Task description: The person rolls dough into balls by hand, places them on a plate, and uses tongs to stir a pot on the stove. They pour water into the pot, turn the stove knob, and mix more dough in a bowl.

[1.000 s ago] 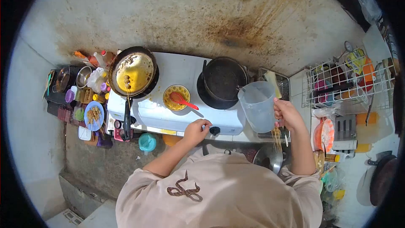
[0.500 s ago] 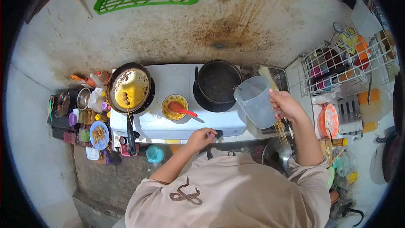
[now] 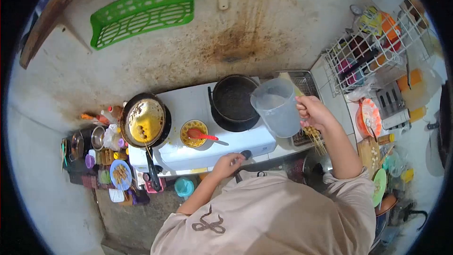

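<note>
My right hand [image 3: 313, 113] grips the handle of a translucent plastic pitcher [image 3: 279, 115]. It is tilted left, its spout close to the right rim of a dark pot [image 3: 234, 98] on the right burner. I cannot make out any stream of liquid. At the stove's front, my left hand [image 3: 228, 164] has loosely curled fingers, somewhat apart, with the tips beside a black stove knob [image 3: 246, 154]. Between the burners stands a patterned bowl [image 3: 188, 141] with a red spoon [image 3: 204, 135]. A frying pan [image 3: 144, 119] on the left burner holds yellow liquid and a skewer.
Skewers [image 3: 313, 137] lie right of the pitcher by a wire rack. A blue plate [image 3: 116, 175] of skewered food sits at left among jars and containers. On the right are a white wire basket [image 3: 342, 66] and an orange-white bowl [image 3: 369, 119]. A green shelf [image 3: 144, 15] hangs on the wall.
The view has tilted and shifted. The pitcher, in my right hand, has moved slightly closer over the pot's rim. My left hand stays by the stove knob.
</note>
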A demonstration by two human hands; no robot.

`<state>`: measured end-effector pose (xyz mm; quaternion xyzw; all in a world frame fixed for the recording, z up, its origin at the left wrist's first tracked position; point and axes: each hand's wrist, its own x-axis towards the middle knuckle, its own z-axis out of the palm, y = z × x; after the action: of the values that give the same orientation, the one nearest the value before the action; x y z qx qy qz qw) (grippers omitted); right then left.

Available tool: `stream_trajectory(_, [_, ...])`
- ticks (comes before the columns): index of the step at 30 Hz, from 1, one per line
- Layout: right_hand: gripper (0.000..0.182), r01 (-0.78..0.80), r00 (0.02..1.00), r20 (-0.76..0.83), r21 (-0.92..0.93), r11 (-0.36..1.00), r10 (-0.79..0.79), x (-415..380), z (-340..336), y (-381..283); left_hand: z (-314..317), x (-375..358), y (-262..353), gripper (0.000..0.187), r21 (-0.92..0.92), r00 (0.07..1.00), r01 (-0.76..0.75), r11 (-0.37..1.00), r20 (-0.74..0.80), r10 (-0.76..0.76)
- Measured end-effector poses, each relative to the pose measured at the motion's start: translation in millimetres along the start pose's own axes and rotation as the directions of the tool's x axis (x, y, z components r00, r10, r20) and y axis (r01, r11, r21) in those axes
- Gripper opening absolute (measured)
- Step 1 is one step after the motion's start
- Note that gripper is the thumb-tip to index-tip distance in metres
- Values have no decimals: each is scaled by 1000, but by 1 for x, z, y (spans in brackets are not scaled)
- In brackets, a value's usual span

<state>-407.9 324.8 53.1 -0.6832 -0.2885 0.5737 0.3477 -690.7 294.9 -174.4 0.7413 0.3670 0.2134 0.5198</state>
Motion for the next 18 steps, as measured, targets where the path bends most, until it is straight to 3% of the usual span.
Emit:
stream_trajectory(4, [36, 146, 987, 17, 336, 930, -161, -8, -25, 29, 4, 2, -1, 17, 8, 999, -11, 1000, 48, 11])
stream_trajectory(8, [37, 238, 967, -80, 632, 738, -244, -37, -60, 52, 17, 12, -5, 16, -16, 993, -20, 1000, 120, 22])
stream_trajectory(13, [36, 445, 895, -378, 710, 546, -238, -99, -132, 51, 38, 28, 34, 16, 32, 986, -22, 999, 164, 16])
stream_trajectory(16, [36, 634, 751, -597, 533, 560, -282, -138, -182, 45, 53, 32, 50, 16, 26, 987, 12, 1000, 160, -16])
stream_trajectory(18, [36, 669, 726, -624, 541, 510, -290, -150, -239, 53, 61, 32, 59, 16, 51, 986, 46, 998, 157, -53])
